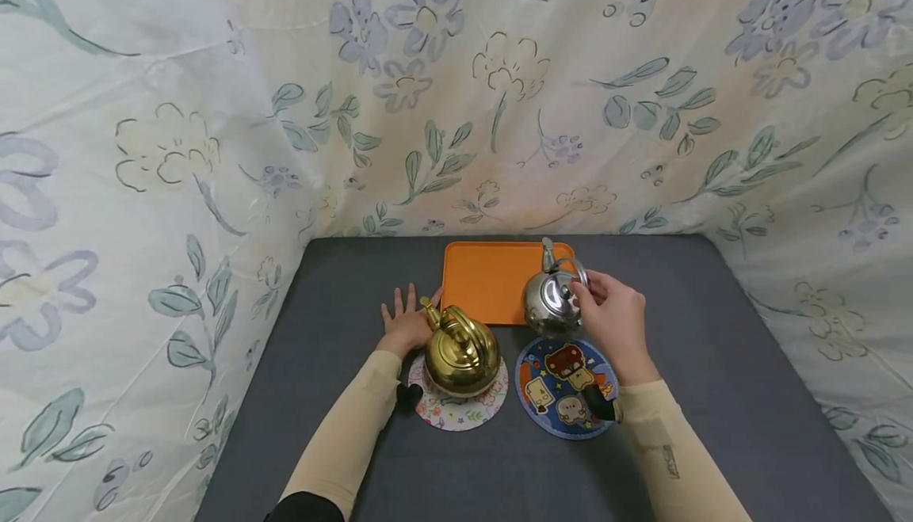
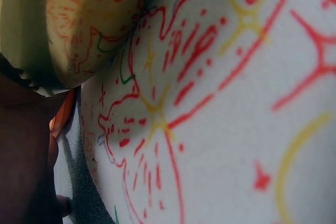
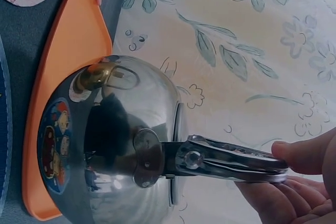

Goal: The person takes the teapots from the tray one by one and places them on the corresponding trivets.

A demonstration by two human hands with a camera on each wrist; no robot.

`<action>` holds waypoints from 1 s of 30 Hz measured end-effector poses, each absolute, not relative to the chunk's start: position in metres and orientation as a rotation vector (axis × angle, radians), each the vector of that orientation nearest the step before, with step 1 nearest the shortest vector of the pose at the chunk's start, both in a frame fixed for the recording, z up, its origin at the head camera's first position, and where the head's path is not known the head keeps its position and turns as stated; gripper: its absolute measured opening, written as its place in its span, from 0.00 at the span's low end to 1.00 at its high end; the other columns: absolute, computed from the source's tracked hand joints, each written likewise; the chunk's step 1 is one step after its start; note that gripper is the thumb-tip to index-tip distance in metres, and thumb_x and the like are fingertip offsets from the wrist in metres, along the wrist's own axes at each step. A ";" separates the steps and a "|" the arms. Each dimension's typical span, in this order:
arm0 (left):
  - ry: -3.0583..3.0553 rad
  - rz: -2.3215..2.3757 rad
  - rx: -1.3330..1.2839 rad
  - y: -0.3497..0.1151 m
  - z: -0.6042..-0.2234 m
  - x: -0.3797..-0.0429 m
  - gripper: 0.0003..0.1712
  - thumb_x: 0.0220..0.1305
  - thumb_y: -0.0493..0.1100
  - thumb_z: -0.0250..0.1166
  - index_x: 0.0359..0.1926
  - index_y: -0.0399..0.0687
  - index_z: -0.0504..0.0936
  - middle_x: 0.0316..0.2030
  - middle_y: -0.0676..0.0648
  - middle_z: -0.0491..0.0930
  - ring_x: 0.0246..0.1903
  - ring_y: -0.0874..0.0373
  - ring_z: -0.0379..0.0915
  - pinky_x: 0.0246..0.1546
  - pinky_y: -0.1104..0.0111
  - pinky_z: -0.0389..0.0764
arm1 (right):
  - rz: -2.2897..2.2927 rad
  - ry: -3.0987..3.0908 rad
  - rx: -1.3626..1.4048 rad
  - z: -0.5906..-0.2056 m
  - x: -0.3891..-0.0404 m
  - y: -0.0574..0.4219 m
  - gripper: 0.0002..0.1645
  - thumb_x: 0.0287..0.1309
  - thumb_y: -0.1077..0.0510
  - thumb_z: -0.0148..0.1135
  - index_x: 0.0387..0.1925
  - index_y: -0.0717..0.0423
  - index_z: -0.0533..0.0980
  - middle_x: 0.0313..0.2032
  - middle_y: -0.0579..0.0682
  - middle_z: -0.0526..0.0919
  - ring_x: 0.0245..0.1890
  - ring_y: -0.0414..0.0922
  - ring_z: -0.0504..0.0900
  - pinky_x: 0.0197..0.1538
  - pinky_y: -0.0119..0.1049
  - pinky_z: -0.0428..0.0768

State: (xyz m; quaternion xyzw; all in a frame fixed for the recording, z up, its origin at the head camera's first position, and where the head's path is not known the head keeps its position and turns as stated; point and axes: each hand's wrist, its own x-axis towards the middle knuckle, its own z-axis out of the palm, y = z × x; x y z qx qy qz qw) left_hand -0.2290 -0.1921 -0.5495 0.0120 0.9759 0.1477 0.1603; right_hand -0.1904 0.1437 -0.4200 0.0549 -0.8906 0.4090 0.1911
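Observation:
My right hand (image 1: 616, 320) grips the looped handle of a silver kettle (image 1: 549, 308). In the right wrist view the thumb (image 3: 307, 153) presses one side of that handle and the fingers curl on the other. The kettle body overlaps the right front corner of an orange tray (image 1: 481, 284). A gold kettle (image 1: 464, 363) stands on a round floral mat (image 1: 460, 417). Beside its left side my left hand (image 1: 405, 329) lies with fingers spread on the dark table, partly hidden by the kettle. The left wrist view is mostly the mat (image 2: 220, 145) and the kettle's base.
A round blue mat with cartoon figures (image 1: 567, 407) lies in front of the silver kettle, under the right wrist. The dark grey table (image 1: 492, 482) meets floral cloth (image 1: 442, 70) at the back and both sides.

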 end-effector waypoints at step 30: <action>2.807 0.405 0.113 -0.207 -0.554 -0.219 0.42 0.72 0.70 0.49 0.80 0.79 0.41 0.80 0.38 0.29 0.78 0.32 0.19 0.70 0.30 0.32 | 1.112 -2.494 0.121 -0.445 -0.100 0.134 0.16 0.60 0.64 0.70 0.48 0.70 0.83 0.37 0.63 0.90 0.27 0.49 0.90 0.32 0.17 0.79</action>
